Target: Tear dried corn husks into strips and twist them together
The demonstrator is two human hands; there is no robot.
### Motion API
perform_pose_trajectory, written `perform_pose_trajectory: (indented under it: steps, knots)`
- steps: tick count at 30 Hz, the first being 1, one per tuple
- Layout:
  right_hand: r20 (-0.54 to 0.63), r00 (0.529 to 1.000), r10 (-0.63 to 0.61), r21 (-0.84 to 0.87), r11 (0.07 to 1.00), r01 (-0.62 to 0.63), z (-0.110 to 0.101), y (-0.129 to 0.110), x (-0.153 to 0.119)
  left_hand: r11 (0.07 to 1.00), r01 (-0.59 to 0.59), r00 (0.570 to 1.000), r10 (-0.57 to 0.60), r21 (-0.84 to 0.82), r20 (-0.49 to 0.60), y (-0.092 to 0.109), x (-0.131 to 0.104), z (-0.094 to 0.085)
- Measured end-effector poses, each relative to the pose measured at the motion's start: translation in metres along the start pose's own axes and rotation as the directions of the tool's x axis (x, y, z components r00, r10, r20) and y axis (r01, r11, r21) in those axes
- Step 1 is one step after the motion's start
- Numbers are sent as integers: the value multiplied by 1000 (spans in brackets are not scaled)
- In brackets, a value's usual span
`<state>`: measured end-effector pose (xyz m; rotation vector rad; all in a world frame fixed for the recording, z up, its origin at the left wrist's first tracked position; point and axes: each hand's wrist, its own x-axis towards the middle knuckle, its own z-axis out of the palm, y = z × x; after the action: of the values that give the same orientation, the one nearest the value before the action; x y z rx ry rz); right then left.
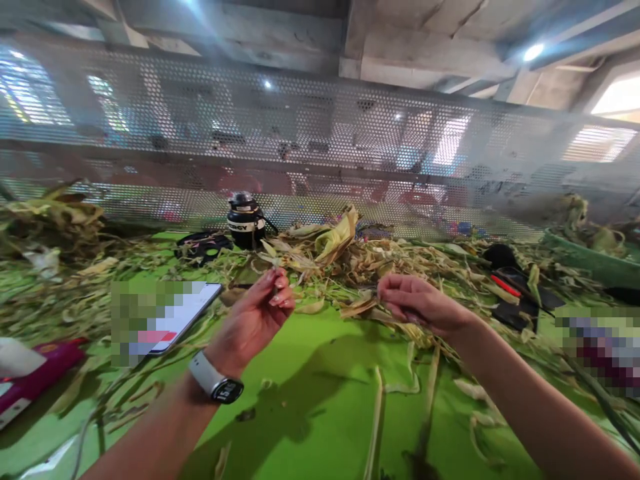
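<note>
My left hand [255, 317], with a watch [220, 383] on its wrist, is raised over the green tabletop [320, 380]. Its fingertips are pinched around what looks like a small pale piece of dry husk [274, 291], mostly hidden by the fingers. To the right, my right hand [417, 303] has its thumb and fingers pressed together in a pinch; whatever lies between them is too small to make out. The two hands are apart. Just beyond them spreads a heap of dry husks [340, 243], and thin husk strips [376, 420] lie on the table nearer to me.
A phone [187, 317] lies left of my left hand. Behind stand a black jug [245, 223] and a perforated metal screen [310, 133]. A magenta object [47, 367] rests at far left. On the right are red-handled scissors [506, 285] and a green basin [580, 260] with husks.
</note>
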<state>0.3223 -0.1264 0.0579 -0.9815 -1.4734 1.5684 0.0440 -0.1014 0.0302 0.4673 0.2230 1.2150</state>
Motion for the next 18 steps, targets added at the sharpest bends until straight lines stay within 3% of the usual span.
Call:
perform_pose_trajectory:
  steps: [4,9,11,14,18]
  knots:
    - [86,992,88,-202,977,-69,20,-4,7,995,64,998,-64,72,3,-5,1,-5]
    - [171,979,108,-395,918,-32,40,-14,21,987,79,996,-83,141,28,-2,1,-6]
    - [106,991,75,-433,901,-22,42,-10,30,989,71,995,-79,128,65,0,-1,-4]
    - [-97,995,7,-370,928,-43,44,7,48,986,117,984,-130,115,119,1,-5,1]
    - [-36,997,64,-253,965,-71,41,24,67,950,212,962,-244,230,119,-1,-9,2]
